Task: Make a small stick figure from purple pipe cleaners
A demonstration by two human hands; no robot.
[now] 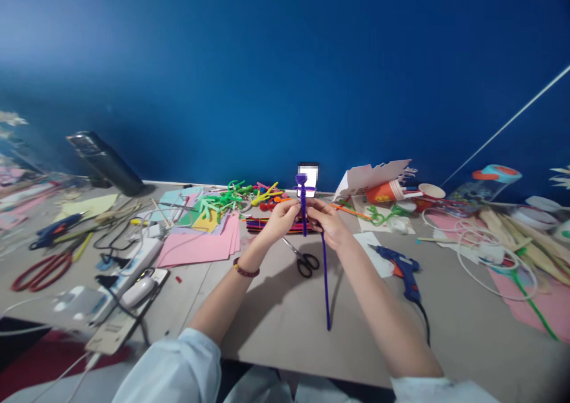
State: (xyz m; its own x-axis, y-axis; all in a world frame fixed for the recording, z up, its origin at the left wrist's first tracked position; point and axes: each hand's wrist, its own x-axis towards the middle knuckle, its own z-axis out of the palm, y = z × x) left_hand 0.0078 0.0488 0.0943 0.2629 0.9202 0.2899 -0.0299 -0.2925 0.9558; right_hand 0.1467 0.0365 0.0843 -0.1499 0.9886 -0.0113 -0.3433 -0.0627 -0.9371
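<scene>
A purple pipe-cleaner figure [303,213] stands upright between my two hands above the table, with a rounded top and a crosspiece below it. My left hand [285,218] pinches it from the left side with its fingers closed. On the other side, my right hand [327,220] is closed too, its fingertips at the figure's stem. From under the right hand a long purple pipe cleaner [326,281] hangs down; whether it joins the figure is hidden by the fingers. Black-handled scissors [305,263] lie on the table just below the hands.
Behind the hands are a bundle of coloured pipe cleaners [256,226] and a lit phone [312,174]. Pink paper sheets [200,247] and a power strip [133,266] lie left. A blue glue gun [403,266] and a tipped paper cup [385,191] are right.
</scene>
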